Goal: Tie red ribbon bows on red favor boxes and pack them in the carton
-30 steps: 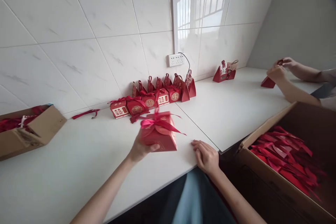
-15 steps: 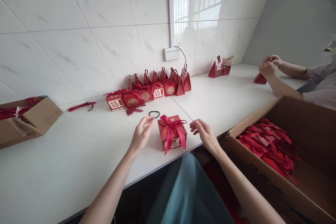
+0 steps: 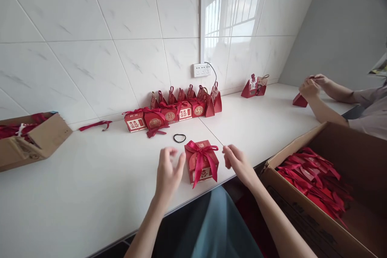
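Observation:
A red gift box (image 3: 196, 163), tied with a crimson ribbon bow on top, stands upright near the table's front edge. At its left side is my left hand (image 3: 169, 171), thumb and fingers apart, holding nothing. The thumb is close to the box; I cannot tell if it touches. On the other side, a small gap from the bow, my right hand (image 3: 238, 165) has loosely bent fingers with nothing visible in them. Just behind the box lies a black elastic band (image 3: 179, 138) on the white table (image 3: 99, 193).
Several red boxes (image 3: 155, 119) line the tiled wall, beside a power socket (image 3: 202, 70). A loose ribbon (image 3: 96, 125) and a small carton (image 3: 45, 139) lie left. Front right stands a large carton (image 3: 302, 217) holding red ribboned pieces. Beyond, a co-worker's hands (image 3: 311, 88) handle a red box.
My left hand has drawn back from the black band towards the box's left side, its thumb spreading from the fingers. My right hand stays on the right. The view has tilted up slightly.

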{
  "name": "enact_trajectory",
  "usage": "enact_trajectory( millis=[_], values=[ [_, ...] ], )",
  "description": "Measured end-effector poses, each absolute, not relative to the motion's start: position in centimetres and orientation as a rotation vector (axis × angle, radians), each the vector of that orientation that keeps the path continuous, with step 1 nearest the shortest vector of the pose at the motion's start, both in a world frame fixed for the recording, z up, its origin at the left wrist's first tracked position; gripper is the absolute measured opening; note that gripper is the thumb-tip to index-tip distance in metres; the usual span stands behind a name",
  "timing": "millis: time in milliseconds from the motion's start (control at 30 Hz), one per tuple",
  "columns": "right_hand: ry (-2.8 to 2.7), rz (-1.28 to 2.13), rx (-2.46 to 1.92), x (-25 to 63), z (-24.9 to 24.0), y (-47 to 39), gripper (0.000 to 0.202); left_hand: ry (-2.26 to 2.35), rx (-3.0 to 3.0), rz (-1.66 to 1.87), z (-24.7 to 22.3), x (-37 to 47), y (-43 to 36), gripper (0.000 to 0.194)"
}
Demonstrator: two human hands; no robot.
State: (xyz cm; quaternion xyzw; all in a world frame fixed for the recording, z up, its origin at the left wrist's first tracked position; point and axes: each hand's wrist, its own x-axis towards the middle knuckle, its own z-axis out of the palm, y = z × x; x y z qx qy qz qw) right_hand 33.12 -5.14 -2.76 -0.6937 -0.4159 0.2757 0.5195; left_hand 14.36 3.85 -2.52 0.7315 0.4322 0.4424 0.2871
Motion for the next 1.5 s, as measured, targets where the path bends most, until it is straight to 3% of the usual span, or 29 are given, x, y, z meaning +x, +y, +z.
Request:
enact_trajectory(
  millis=[133,300,567,900,1500],
  values=[
    [-1.134,0.779,-1.755,31.8,-3.5,-7.5,0.048,1.214,1.917,0.667,-3.0,12.7,0.0,0.048],
    [-1.17,0.816,-1.708,30.2,-3.9,-7.5,0.046,1.103,1.703,0.465,-2.9,13.5,-1.0,0.043],
    [-1.11,0.915,-1.637,28.7,-3.8,-7.3,0.042,0.884,1.589,0.597,-3.4,13.3,0.3,0.039],
    [-0.538,0.974,-1.064,35.1,-2.4,-5.9,0.036,0.747,1.232,0.803,-1.3,9.8,5.1,0.035],
    [-0.55,0.837,-0.918,39.4,3.5,-6.3,0.007,0.687,0.955,1.216,4.5,6.1,8.7,0.035]
  ],
)
